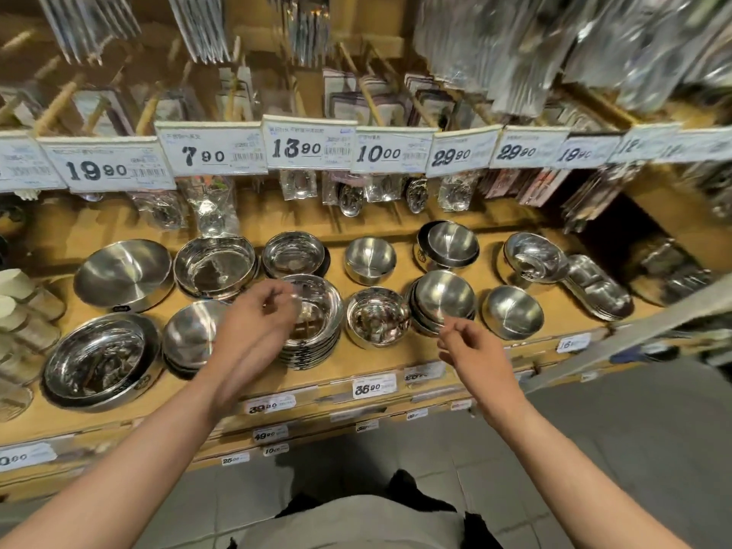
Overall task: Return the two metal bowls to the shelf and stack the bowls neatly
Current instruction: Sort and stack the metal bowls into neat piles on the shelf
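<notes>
Many shiny steel bowls [444, 298], stacked

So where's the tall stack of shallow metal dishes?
In the head view, the stack of shallow dishes sits in the shelf's front row, just left of centre, partly behind the left hand, beside a shiny bowl.

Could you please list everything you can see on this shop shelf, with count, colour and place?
Metal bowls: about a dozen bowls or stacks, silver, two rows on the shelf.
Stack of shallow dishes: one, silver, front row centre, just beyond the left hand.
Divided trays: one small pile, silver, right end of the shelf.
Shelf: one, yellowish wood.
Price tags: about nine, white with black numbers, on the rail above the bowls; smaller ones on the shelf's front edge.
Packaged utensils: many, silver in clear bags, hanging behind the tags.
Left hand: fingers loosely curled, holding nothing, over the dishes.
Right hand: fingers loosely curled, holding nothing, in front of the bowls.
</notes>
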Motion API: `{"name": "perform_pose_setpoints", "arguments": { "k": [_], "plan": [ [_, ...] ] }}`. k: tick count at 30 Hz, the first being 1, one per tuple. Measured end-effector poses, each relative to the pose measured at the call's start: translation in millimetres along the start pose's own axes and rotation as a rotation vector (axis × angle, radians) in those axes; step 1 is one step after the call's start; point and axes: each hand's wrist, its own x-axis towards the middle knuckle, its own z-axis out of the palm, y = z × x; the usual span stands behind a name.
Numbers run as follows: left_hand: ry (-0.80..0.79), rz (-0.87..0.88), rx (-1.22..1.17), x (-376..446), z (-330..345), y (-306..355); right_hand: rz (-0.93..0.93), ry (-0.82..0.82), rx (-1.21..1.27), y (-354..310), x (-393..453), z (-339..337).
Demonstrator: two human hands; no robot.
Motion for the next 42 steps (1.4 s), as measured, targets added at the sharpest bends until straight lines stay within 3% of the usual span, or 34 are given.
{"name": "perform_pose_setpoints", "arguments": {
  "k": [3, 10, 16, 24, 30, 42],
  "plan": [
    [-0.122, -0.066, -0.131, -2, 26, 12, 0.015, 0.063, 0.021, 9, 4, -26],
    [-0.17, -0.164, -0.09, -1, 81, 32, 0.04, 0.095, 0.096, 33, 27, -74],
    [-0.06, -0.316, -0.172, 14, 133, 44, 0.074, 0.094, 0.092, 70, 51, -147],
    [0.037, -0.359, -0.227, 15, 213, 55, 0.063, 0.021, 0.015, 96, 117, -227],
    [0.169, -0.523, -0.457, 18, 243, 61, 0.055, -0.067, -0.052, 100, 150, -240],
    [0.318, -0.583, -0.44, 17, 260, 48, 0.22, -0.235, -0.012, 111, 195, -218]
  ]
}}
